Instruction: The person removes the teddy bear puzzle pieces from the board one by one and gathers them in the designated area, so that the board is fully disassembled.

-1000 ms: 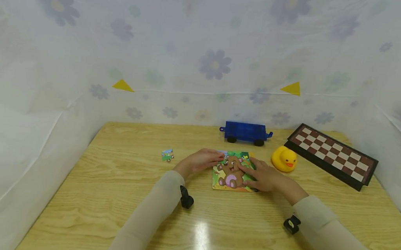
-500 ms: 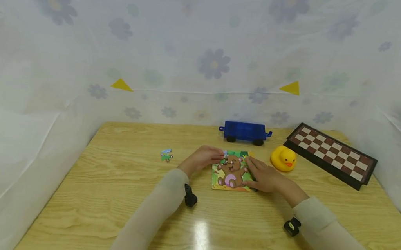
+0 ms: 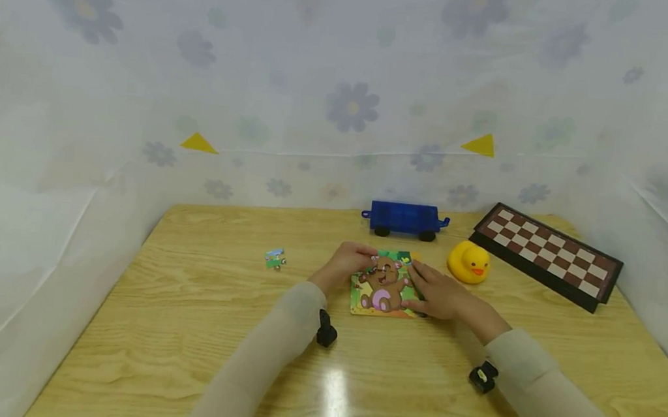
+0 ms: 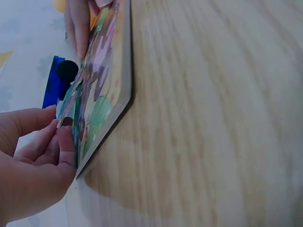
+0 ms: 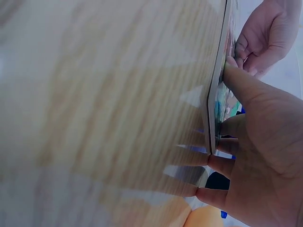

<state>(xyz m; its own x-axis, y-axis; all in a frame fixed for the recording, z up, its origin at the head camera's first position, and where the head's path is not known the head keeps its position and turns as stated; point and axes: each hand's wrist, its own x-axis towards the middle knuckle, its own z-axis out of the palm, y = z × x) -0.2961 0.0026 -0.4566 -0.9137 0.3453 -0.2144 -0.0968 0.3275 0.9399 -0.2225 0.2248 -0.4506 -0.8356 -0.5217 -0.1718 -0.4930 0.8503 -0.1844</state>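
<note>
A jigsaw puzzle point(image 3: 383, 292) of a laughing brown bear lies flat on the wooden table. At its upper left corner my left hand point(image 3: 346, 265) pinches a puzzle piece point(image 4: 67, 121) between thumb and fingertips, tilted at the puzzle's edge in the left wrist view. My right hand point(image 3: 440, 293) rests along the puzzle's right side, fingers spread. In the right wrist view its thumb lies over the puzzle and some fingertips touch the table beside the edge. One loose puzzle piece point(image 3: 275, 259), blue and green, lies to the left.
Behind the puzzle stands a blue toy wagon point(image 3: 405, 219). A yellow rubber duck point(image 3: 468, 263) sits just beyond my right hand. Farther right lies a folded checkered board point(image 3: 547, 255). A flowered white curtain point(image 3: 295, 101) encloses the table's back and sides.
My left hand has turned at the puzzle's upper left corner, its wrist shifting right. The right hand's fingers have drawn back off the bear toward the puzzle's right side.
</note>
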